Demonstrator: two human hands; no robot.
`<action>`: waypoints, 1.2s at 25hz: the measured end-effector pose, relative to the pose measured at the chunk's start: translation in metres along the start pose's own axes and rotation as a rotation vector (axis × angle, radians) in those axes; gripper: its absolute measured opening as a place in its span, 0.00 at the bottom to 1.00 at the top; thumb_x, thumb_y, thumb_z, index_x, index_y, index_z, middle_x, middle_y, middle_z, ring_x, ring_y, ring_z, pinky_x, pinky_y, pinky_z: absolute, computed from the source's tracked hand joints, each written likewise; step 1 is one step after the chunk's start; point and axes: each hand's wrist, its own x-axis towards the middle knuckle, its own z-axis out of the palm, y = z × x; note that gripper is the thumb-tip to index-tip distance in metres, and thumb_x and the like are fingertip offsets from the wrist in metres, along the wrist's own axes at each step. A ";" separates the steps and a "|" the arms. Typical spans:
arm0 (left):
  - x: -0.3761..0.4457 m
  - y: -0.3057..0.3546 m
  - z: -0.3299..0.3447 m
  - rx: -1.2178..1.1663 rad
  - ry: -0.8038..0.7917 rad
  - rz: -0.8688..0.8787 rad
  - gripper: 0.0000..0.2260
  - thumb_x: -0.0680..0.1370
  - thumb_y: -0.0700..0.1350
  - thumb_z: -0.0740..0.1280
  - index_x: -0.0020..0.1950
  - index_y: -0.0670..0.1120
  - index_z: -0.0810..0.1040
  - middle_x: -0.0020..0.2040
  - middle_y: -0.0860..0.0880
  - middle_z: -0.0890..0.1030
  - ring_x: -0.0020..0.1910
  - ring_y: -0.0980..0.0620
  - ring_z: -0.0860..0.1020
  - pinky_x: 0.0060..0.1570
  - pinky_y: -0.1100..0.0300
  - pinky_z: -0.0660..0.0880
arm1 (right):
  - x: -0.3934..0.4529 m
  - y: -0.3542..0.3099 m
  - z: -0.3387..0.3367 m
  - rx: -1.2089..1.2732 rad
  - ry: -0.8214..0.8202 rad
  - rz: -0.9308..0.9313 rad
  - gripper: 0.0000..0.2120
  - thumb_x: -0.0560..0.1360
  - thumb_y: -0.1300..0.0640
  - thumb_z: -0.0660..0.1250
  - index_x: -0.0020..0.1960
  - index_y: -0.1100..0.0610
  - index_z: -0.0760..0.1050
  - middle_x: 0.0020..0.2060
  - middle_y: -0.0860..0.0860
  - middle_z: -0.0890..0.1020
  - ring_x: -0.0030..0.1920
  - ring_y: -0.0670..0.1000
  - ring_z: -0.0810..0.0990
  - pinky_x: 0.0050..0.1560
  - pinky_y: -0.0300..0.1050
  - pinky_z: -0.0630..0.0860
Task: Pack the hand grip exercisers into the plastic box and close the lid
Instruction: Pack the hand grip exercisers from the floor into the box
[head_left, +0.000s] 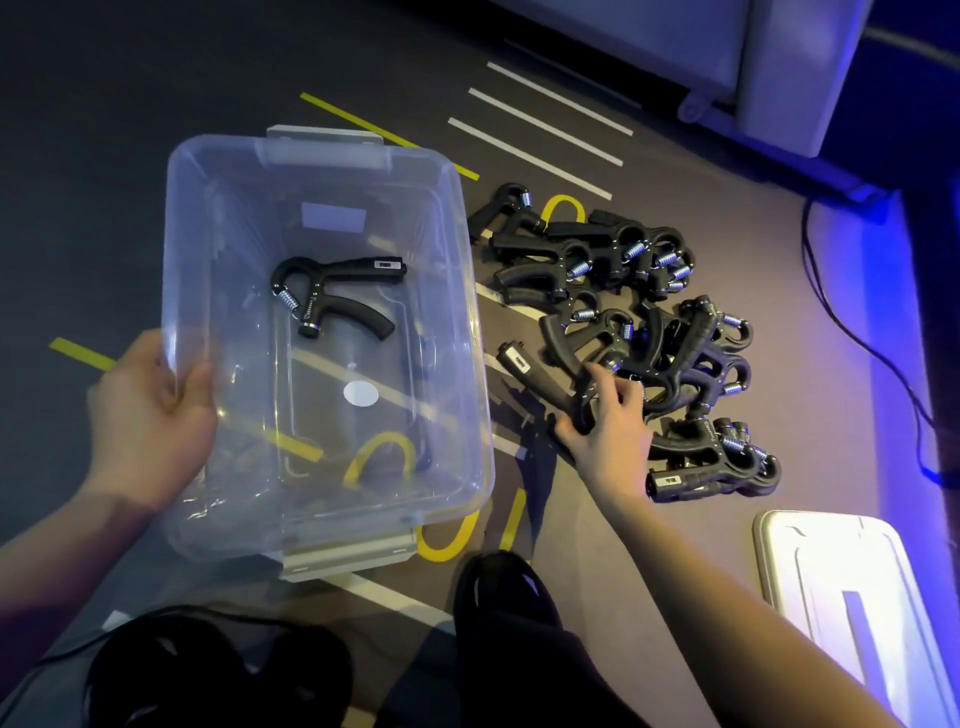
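Now: left hand (150, 415) fingers grip clear box (457, 291) rim | right hand (608, 431) fingers clasp black sprung exerciser (550, 374)

**Dim floor scene, blue-violet glow from the right**

The room is dim. Blue-violet light washes in from the right, and the white lid (852, 597) at lower right is blown out by glare. The clear plastic box (467, 291) carries soft reflections. Wide-angle bending shows at the edges; the forearms look slightly soft.
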 end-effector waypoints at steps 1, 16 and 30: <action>0.001 0.000 0.002 0.009 -0.003 0.003 0.02 0.72 0.54 0.58 0.41 0.58 0.70 0.41 0.35 0.79 0.39 0.38 0.77 0.42 0.45 0.76 | 0.000 -0.002 -0.009 0.046 0.063 -0.017 0.29 0.71 0.54 0.71 0.69 0.53 0.66 0.59 0.55 0.69 0.48 0.53 0.75 0.45 0.41 0.68; 0.000 0.018 0.010 0.084 0.010 0.066 0.01 0.76 0.35 0.60 0.45 0.38 0.68 0.29 0.42 0.70 0.30 0.35 0.71 0.29 0.45 0.68 | 0.006 -0.141 -0.048 0.053 0.213 -0.801 0.31 0.65 0.53 0.70 0.67 0.51 0.69 0.55 0.51 0.65 0.47 0.53 0.79 0.31 0.37 0.70; -0.002 0.014 0.010 0.026 0.039 0.106 0.04 0.75 0.35 0.60 0.45 0.43 0.67 0.27 0.46 0.67 0.31 0.34 0.70 0.28 0.52 0.58 | 0.024 -0.194 -0.016 -0.588 -0.333 -0.906 0.30 0.70 0.63 0.65 0.69 0.52 0.61 0.58 0.58 0.68 0.54 0.61 0.71 0.41 0.48 0.62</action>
